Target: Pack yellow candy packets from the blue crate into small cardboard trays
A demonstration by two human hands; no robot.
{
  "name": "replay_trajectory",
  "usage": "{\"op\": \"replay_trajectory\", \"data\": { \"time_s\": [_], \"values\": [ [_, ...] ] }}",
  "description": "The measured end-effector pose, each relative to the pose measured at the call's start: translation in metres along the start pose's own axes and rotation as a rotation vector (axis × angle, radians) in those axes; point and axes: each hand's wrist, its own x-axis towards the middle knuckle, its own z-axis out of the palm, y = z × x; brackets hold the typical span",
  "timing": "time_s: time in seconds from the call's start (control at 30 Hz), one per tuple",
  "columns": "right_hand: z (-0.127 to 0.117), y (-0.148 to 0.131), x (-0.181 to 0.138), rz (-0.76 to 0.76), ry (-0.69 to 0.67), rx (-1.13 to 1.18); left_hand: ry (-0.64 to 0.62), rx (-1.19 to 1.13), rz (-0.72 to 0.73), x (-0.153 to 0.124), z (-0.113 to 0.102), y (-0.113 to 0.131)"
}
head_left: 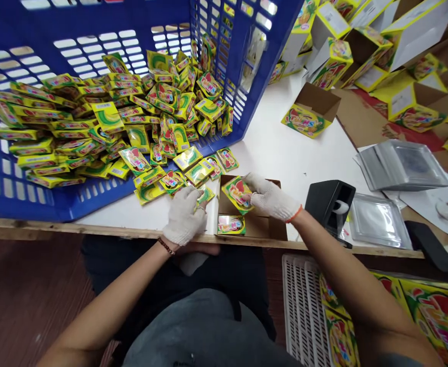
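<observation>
Both hands wear white knit gloves. My right hand (270, 198) is closed on a small yellow-green packet (238, 194), holding it over an open brown cardboard box (264, 226) at the table's front edge. One similar packet (231, 225) lies in that box. My left hand (184, 214) is curled on another packet (205, 194) at the near edge of a heap of packets (162, 173). The heap spills out of a tipped blue plastic crate (25, 193).
A black tape dispenser (331, 204) stands right of the box, beside clear plastic trays (401, 165). Folded yellow cartons (311, 114) pile up at the back right. A white basket (304, 306) with large printed packs sits below the table's right side.
</observation>
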Motion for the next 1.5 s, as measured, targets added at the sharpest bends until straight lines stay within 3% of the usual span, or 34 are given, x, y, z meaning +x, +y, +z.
{"op": "replay_trajectory", "data": {
  "time_s": [0.1,0.23,0.33,0.47,0.57,0.67,0.73,0.8,0.9,1.0,1.13,1.3,1.4,1.5],
  "values": [
    [-0.004,0.021,0.016,0.123,-0.172,-0.236,-0.176,0.238,-0.046,0.001,0.008,-0.014],
    [0.026,0.032,0.034,0.21,-0.24,-0.5,-0.187,0.237,-0.046,0.001,0.021,-0.023],
    [0.043,0.031,0.034,0.215,-0.158,-0.603,-0.104,-0.034,-0.081,-0.003,0.019,-0.034],
    [0.039,0.024,0.022,0.153,-0.186,-0.602,0.041,-0.615,-0.362,-0.011,0.005,-0.038],
    [0.032,0.007,0.011,0.085,-0.104,-0.531,0.092,-1.093,-0.499,-0.01,-0.004,-0.018],
    [0.033,-0.016,-0.002,-0.007,0.056,-0.202,0.055,-1.254,-0.468,-0.003,-0.007,0.011],
    [0.032,-0.026,-0.007,-0.01,0.103,0.054,-0.004,-1.116,-0.351,0.0,-0.008,0.026],
    [0.023,-0.027,-0.006,0.035,0.154,0.165,0.021,-0.852,-0.201,-0.002,-0.009,0.035],
    [0.001,-0.014,0.004,0.059,0.211,0.076,0.031,-0.456,0.131,-0.01,-0.008,0.048],
    [-0.009,0.005,0.018,0.025,0.116,-0.167,-0.249,-0.164,0.406,-0.014,0.0,0.07],
    [0.015,0.023,0.038,-0.003,0.023,-0.49,-0.466,0.051,0.315,-0.004,0.018,0.095],
    [0.041,0.026,0.051,-0.033,-0.015,-0.658,-0.655,0.147,0.359,0.003,0.024,0.094],
    [0.046,0.021,0.049,-0.064,-0.033,-0.825,-0.661,0.189,0.403,-0.002,0.022,0.093],
    [0.053,0.022,0.044,-0.037,0.012,-0.872,-0.55,0.055,0.53,-0.011,0.015,0.087]
  ]
}}
